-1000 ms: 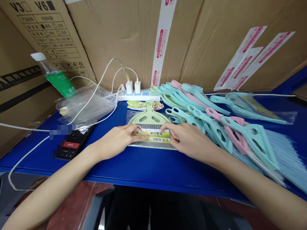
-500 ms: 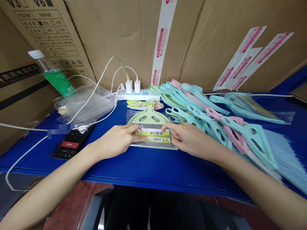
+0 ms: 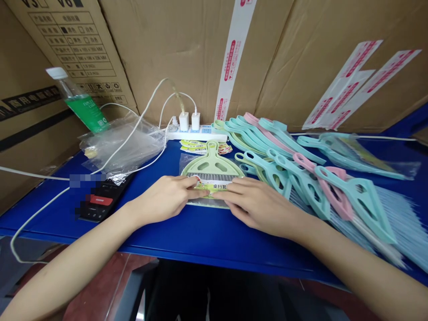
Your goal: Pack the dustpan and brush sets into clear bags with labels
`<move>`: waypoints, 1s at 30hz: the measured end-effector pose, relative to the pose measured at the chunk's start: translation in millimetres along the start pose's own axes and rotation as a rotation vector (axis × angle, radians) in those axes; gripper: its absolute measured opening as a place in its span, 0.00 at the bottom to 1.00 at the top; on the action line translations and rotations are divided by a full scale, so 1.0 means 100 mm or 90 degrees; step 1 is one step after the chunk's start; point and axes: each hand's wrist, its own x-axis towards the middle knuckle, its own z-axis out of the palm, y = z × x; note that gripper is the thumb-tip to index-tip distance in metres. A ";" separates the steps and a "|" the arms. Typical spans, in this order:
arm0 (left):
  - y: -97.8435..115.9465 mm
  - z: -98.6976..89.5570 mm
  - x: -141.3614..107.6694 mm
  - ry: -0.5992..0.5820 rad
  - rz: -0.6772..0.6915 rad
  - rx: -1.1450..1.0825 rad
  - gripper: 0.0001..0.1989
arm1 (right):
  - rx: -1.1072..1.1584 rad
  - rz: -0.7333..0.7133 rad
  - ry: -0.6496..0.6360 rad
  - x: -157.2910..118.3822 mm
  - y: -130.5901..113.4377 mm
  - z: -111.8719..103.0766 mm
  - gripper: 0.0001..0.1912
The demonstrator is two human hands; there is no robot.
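A light green dustpan and brush set (image 3: 214,164) lies flat in a clear plastic bag, handle pointing away from me. Across its lower part sits a yellow-green printed label card (image 3: 219,187). My left hand (image 3: 169,196) is at the card's left side, fingers curled in and thumb laid on the card, holding the bagged set. Over the right part of the card, my right hand (image 3: 254,200) lies with fingers stretched out, pressing down and covering some of the print. The fingertips of both hands come close together on the card.
Loose turquoise, green and pink dustpans (image 3: 277,136) and brushes (image 3: 304,183) lie right, with a bagged set (image 3: 354,154) behind. Left are a phone (image 3: 103,200), clear bags (image 3: 123,142), a bottle (image 3: 85,109) and cables. Spare labels (image 3: 194,146) lie before a power strip (image 3: 200,133).
My right hand has slid left over the label card, its fingers now flatter and nearer the left thumb. My left hand stays on the card's left side. The view has shifted slightly.
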 end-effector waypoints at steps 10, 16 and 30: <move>0.00 0.05 -0.01 0.096 -0.021 -0.004 0.21 | 0.060 0.022 -0.030 -0.02 0.04 0.01 0.18; 0.00 0.05 -0.01 0.115 -0.006 0.020 0.16 | 0.044 0.026 -0.013 -0.02 0.04 0.01 0.16; 0.02 0.05 0.00 0.077 0.022 0.053 0.20 | 0.010 0.024 -0.011 -0.01 0.03 0.03 0.16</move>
